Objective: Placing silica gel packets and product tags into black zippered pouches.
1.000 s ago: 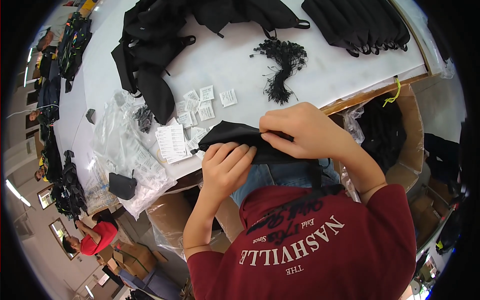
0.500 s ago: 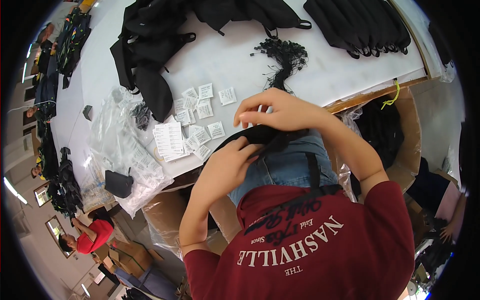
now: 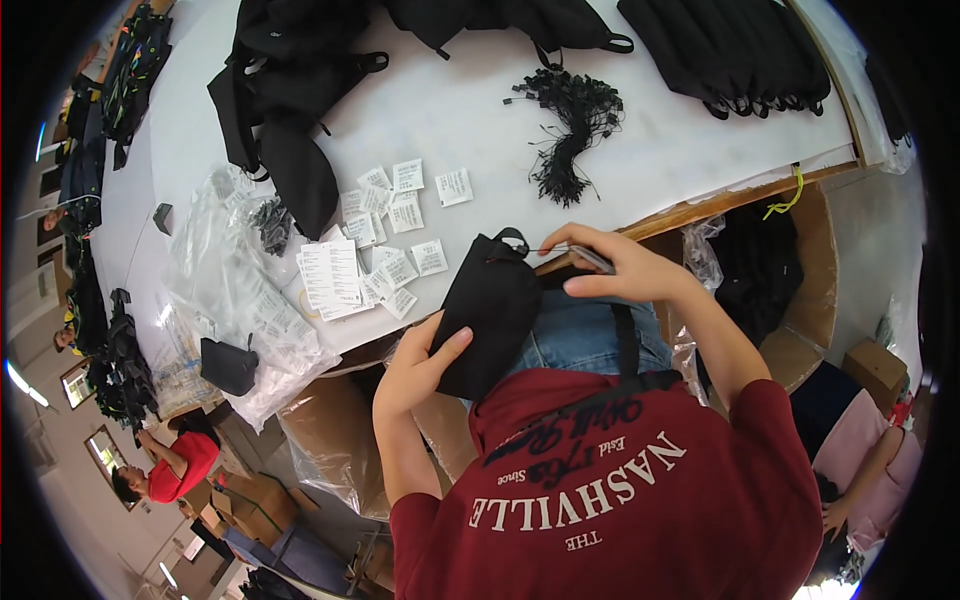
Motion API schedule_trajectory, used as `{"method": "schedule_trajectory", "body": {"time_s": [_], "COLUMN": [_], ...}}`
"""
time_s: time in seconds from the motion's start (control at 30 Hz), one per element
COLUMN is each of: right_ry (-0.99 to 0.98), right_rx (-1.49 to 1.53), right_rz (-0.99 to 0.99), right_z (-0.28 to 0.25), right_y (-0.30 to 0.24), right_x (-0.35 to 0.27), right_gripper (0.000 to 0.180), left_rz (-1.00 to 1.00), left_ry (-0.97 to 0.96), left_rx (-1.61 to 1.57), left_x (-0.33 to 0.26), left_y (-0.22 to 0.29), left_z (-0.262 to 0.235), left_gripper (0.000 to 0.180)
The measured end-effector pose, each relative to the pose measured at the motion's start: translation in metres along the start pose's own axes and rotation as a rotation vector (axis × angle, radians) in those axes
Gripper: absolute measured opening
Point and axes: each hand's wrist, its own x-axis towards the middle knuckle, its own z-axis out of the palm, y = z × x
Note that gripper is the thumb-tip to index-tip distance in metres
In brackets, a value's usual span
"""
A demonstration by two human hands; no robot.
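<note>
A black fabric pouch (image 3: 488,315) stands slanted at the near table edge, above my lap. My left hand (image 3: 418,365) grips its left side, thumb lying over the front face. A small loop (image 3: 513,238) sticks up at its top corner. Just right of the loop, my right hand (image 3: 628,268) is closed round a slim grey tool (image 3: 594,260), whose exact kind I cannot make out. A thin dark line runs between the loop and my right fingertips. Behind the pouch lies a bundle of black tag strings (image 3: 568,150).
White printed packets (image 3: 405,212) and printed slips (image 3: 332,280) lie left of the pouch. Beyond them are a clear plastic bag (image 3: 225,255) and black bags (image 3: 290,110). More black pouches (image 3: 725,55) are lined up far right. Open cartons (image 3: 810,235) stand beneath the table edge.
The pouch has been raised from my lap and turned, so its face and loop now show. My right hand has moved right and lower, and the grey tool now shows in it.
</note>
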Motion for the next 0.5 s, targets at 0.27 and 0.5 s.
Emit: {"method": "schedule_trajectory", "body": {"time_s": [0.27,0.5], "right_ry": [0.154,0.392], "right_rx": [-0.111,0.751], "right_rz": [-0.007,-0.318], "right_z": [-0.043,-0.049], "right_y": [-0.024,-0.004], "right_x": [-0.029,-0.016], "right_gripper": [0.014,0.012], "left_rz": [-0.064,0.027], "left_ry": [0.038,-0.148], "left_rx": [-0.074,0.067], "left_x": [-0.018,-0.011], "left_y": [-0.021,-0.011], "left_z": [0.001,0.012], "left_gripper": [0.039,0.031]}}
